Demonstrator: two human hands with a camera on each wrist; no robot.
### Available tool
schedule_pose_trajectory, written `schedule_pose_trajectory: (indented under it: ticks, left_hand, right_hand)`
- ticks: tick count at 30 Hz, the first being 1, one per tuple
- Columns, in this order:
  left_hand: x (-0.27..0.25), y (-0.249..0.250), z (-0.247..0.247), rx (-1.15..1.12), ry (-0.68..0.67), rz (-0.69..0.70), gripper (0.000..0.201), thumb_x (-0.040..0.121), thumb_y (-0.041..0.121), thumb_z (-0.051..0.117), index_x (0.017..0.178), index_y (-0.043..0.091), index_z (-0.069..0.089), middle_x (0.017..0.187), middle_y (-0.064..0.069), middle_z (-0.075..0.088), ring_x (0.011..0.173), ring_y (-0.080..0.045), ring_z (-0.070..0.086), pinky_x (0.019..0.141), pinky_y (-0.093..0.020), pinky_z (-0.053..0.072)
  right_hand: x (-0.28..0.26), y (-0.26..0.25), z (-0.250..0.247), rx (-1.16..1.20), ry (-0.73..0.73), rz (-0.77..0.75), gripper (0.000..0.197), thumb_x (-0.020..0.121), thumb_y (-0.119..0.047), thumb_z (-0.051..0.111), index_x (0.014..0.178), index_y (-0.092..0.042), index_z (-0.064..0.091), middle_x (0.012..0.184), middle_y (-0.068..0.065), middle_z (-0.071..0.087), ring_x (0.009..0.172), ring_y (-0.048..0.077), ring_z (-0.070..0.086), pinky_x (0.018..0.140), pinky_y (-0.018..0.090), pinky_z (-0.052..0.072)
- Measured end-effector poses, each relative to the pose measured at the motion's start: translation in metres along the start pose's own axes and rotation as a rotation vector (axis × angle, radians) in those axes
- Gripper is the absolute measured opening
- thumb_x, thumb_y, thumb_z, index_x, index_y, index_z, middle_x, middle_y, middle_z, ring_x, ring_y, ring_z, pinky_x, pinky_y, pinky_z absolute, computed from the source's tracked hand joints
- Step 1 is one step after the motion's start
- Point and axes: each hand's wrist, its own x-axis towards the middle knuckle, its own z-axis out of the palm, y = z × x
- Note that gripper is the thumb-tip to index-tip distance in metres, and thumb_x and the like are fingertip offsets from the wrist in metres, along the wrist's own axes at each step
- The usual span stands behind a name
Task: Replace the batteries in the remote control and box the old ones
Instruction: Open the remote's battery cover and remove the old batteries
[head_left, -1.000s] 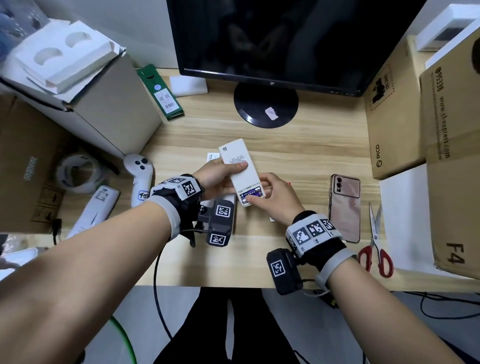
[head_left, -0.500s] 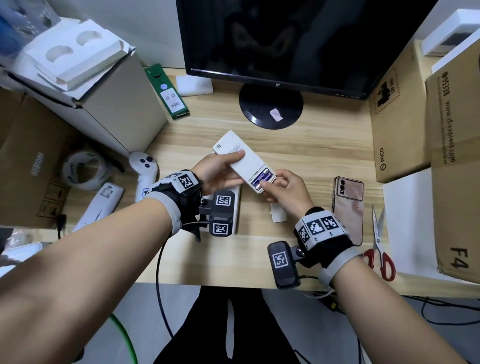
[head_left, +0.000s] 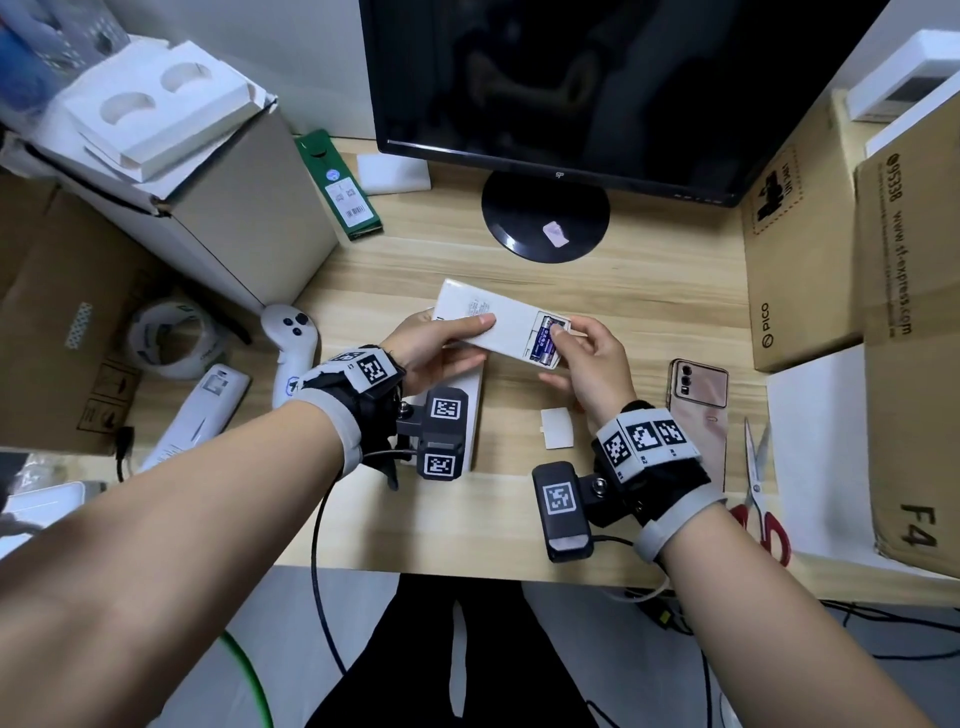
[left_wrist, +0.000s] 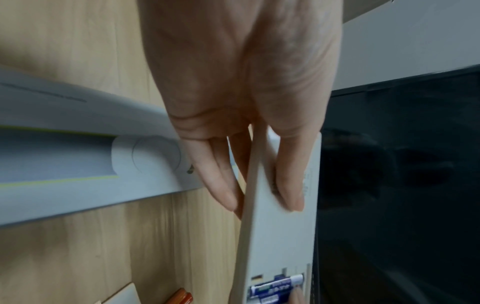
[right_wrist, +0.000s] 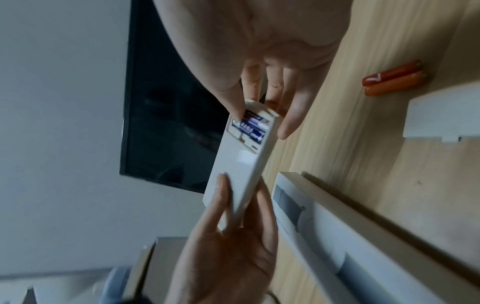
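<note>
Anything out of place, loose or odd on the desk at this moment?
Mostly expected mid-swap disorder. The remote has its battery bay open, blue batteries exposed, and its cover lies loose on the desk. Two orange batteries lie unboxed beside it, free to roll. Nothing looks damaged.

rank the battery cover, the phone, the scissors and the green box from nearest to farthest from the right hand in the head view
From the right hand:
1. battery cover, on the desk just below the hand.
2. phone, to its right.
3. scissors, further right, near the desk edge.
4. green box, far back left beside the monitor.
</note>
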Motion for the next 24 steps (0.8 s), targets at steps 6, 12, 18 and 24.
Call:
schedule_pose_trajectory:
  ticks: [6,12,18,24]
  left_hand:
    - [-0.003,-0.003,0.003,0.297,-0.08,-0.012,0.029,0.075,0.0,0.074,0.098,0.013,0.062,0.093,-0.006,0.072,0.071,-0.016,0.073,0.071,-0.028,0.059]
    - [-0.005,-0.002,0.01,0.495,-0.132,-0.038,0.023,0.079,-0.003,0.069,0.083,0.014,0.054,0.084,-0.009,0.067,0.054,-0.015,0.07,0.059,-0.026,0.058]
    - [-0.001,0.0,0.015,0.704,-0.131,-0.051,0.03,0.078,0.01,0.074,0.104,0.015,0.059,0.089,-0.009,0.07,0.052,-0.014,0.069,0.058,-0.025,0.058]
    - [-0.002,-0.001,0.021,0.843,-0.242,-0.126,0.014,0.082,0.025,0.071,0.089,0.017,0.062,0.078,-0.011,0.067,0.049,-0.015,0.067,0.044,-0.022,0.053]
  right_hand:
    - [0.007,0.001,-0.002,0.005,0.034,0.071,0.018,0.09,-0.014,0.056,0.106,-0.018,0.052,0.089,0.003,0.056,0.071,0.009,0.056,0.046,0.014,0.05]
    - [0.013,0.005,-0.005,-0.064,0.043,0.023,0.013,0.089,-0.013,0.054,0.101,-0.018,0.054,0.077,-0.004,0.058,0.068,0.009,0.054,0.047,0.015,0.042]
    - [0.015,0.003,-0.004,-0.086,0.05,0.077,0.014,0.083,-0.012,0.048,0.079,-0.025,0.052,0.072,-0.001,0.052,0.067,0.016,0.049,0.059,0.027,0.038]
    - [0.016,0.001,0.002,-0.084,0.005,0.085,0.021,0.082,-0.003,0.044,0.067,-0.018,0.047,0.064,-0.001,0.044,0.059,0.014,0.04,0.056,0.026,0.032]
